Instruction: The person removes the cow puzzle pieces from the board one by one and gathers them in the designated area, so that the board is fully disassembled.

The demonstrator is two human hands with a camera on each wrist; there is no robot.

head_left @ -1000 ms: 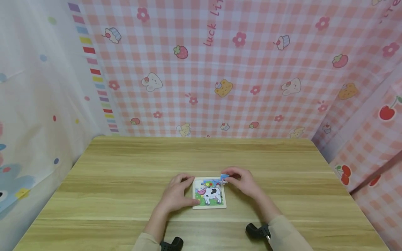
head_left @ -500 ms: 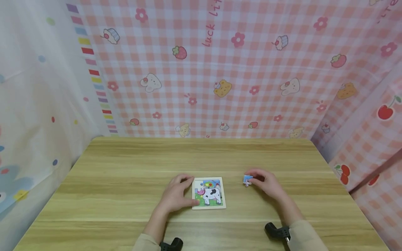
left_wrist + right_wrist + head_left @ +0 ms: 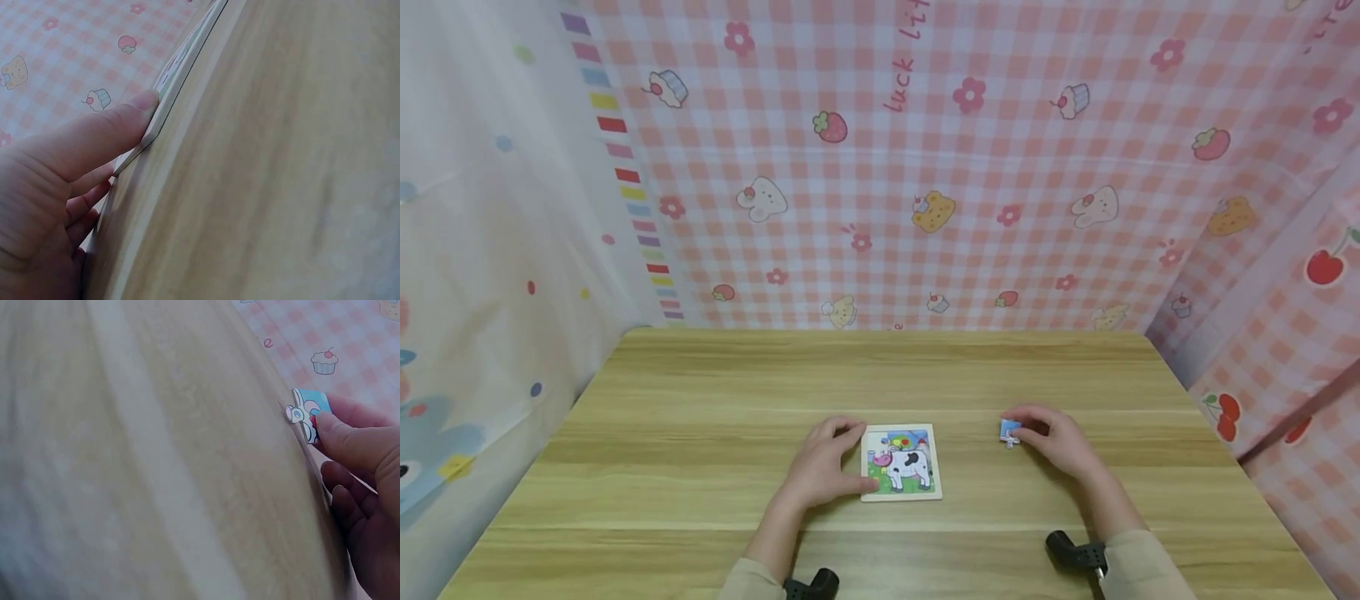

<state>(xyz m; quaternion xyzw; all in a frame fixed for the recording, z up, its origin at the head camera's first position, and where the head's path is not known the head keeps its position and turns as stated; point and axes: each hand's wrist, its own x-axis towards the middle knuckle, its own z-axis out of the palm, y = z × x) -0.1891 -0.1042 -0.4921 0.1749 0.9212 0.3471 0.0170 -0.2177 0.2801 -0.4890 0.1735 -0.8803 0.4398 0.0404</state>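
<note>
A square wooden jigsaw puzzle point(image 3: 901, 463) with a cow picture lies on the table in the head view. My left hand point(image 3: 824, 467) holds it by its left side, thumb over the near left corner and fingers at the far left corner. From the left wrist view, the thumb point(image 3: 128, 119) presses on the puzzle's rim. To the right, apart from the board, my right hand point(image 3: 1054, 437) pinches a small puzzle piece point(image 3: 1009, 430) between thumb and fingers. This piece, blue with a white knob, shows close over the table in the right wrist view, partly covered by the thumb point(image 3: 334, 431).
The wood-grain table point(image 3: 737, 375) runs back to a pink checked cloth point(image 3: 880, 167). More cloth hangs at the left and right sides. Black wrist mounts point(image 3: 1075, 552) stick out from both sleeves near the table's front.
The right hand has carried the puzzle piece from the board's upper right corner out to the right across the table. My left hand and the board have stayed in place.
</note>
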